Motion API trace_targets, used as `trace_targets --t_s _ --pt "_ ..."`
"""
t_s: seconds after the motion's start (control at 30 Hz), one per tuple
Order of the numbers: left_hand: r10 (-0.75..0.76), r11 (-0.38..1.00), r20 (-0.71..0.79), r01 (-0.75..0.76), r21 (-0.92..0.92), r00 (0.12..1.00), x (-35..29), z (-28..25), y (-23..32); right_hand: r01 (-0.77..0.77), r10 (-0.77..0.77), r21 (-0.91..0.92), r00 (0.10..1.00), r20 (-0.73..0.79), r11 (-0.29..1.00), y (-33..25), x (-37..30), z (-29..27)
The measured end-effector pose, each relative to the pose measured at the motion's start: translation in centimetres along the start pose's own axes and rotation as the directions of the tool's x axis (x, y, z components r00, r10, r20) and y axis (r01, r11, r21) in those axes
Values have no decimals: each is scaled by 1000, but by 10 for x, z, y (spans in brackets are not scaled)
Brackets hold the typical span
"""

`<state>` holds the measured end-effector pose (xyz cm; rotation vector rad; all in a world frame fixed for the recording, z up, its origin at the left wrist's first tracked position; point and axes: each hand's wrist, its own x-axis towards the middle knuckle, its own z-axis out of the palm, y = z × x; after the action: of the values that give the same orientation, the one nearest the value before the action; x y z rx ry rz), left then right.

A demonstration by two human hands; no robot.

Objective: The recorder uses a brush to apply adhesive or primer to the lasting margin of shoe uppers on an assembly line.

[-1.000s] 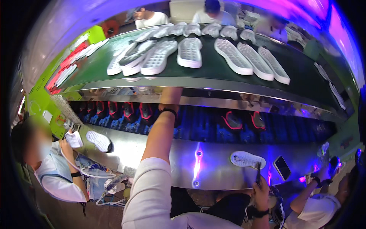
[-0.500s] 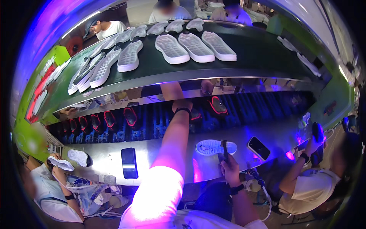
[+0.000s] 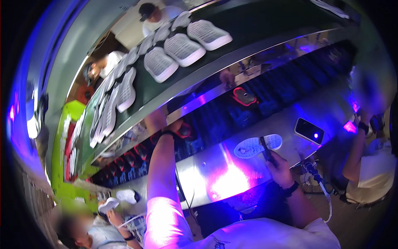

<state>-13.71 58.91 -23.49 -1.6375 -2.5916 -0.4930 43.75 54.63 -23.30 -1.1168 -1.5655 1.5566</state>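
Observation:
My left hand [image 3: 175, 125] reaches into the dark blue slatted channel, at a black shoe upper with red edging [image 3: 185, 131]. Its fingers are blurred and partly hidden, so I cannot tell whether they grip the upper. In my right hand [image 3: 281, 171] is a dark-handled brush [image 3: 268, 152], its head across a white shoe sole [image 3: 248, 148] lying on the metal ledge [image 3: 199, 164]. Farther right in the channel sits another black upper with red edging [image 3: 244, 96], apart from both hands.
A phone [image 3: 309, 131] lies right of the sole. Several white soles [image 3: 182, 49] stand on the raised green belt [image 3: 257, 29]. More red-edged uppers [image 3: 129, 158] line the channel's left. Co-workers sit on both sides; the left one holds a sole [image 3: 108, 205]. Others are across the belt.
My view has turned and tilted. My left hand is now farther from the upper at the right of the channel. The brush stays in my right hand over the sole.

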Motion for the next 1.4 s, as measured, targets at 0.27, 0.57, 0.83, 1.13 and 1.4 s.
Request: trace_targets --t_s 0.27,0.57,0.83,1.13,1.4 --pt "251 968 164 -243 -66 954 69 50 206 100 -110 -87 987 -120 991 -2 -4 3" --pt "-245 968 74 249 -41 967 41 48 299 143 -152 -88 983 -106 986 17 4 15" --pt "27 -176 708 701 -691 706 -63 -1 183 116 -121 -54 988 -97 992 -9 -9 -3" --pt "-78 299 186 201 -933 979 -250 -142 180 80 -79 12 997 -18 997 -1 -4 -2" --pt "121 770 -288 -273 -576 950 -374 -167 205 203 -169 -221 972 162 954 -91 -51 32"
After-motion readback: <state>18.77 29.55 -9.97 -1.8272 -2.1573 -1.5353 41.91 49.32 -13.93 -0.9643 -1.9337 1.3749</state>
